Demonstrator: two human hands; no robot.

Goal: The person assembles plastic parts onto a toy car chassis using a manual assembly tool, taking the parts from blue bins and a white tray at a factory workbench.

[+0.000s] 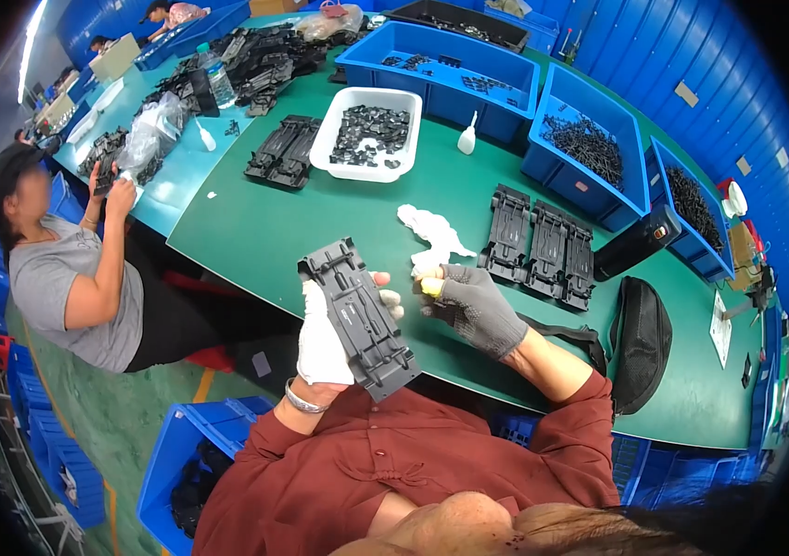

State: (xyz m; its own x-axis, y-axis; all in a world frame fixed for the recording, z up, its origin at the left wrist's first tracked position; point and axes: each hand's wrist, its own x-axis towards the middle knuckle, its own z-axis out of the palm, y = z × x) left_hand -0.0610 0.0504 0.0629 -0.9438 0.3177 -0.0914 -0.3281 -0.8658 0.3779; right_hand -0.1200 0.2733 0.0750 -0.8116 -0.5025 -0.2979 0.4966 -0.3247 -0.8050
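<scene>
My left hand (323, 343), in a white glove with bare fingertips, is closed around a long black moulded plastic tray-like part (357, 320). It holds the part tilted above the table's near edge, ribbed face up. My right hand (473, 306) wears a grey dotted glove with a yellow cover on one finger. Its thumb and fingers are pinched together just right of the part, apart from it. What they hold is too small to make out. A crumpled white cloth (436, 229) lies right beyond these fingertips, and I cannot tell whether they touch it.
Similar black parts (535, 243) lie to the right, others (285, 153) at the far left. A white tub (320, 153) holds small black pieces. Blue bins (529, 171), a small white bottle (467, 139), a black cylinder (635, 243) and a black pouch (643, 347) surround the workspace. A co-worker (79, 269) sits left.
</scene>
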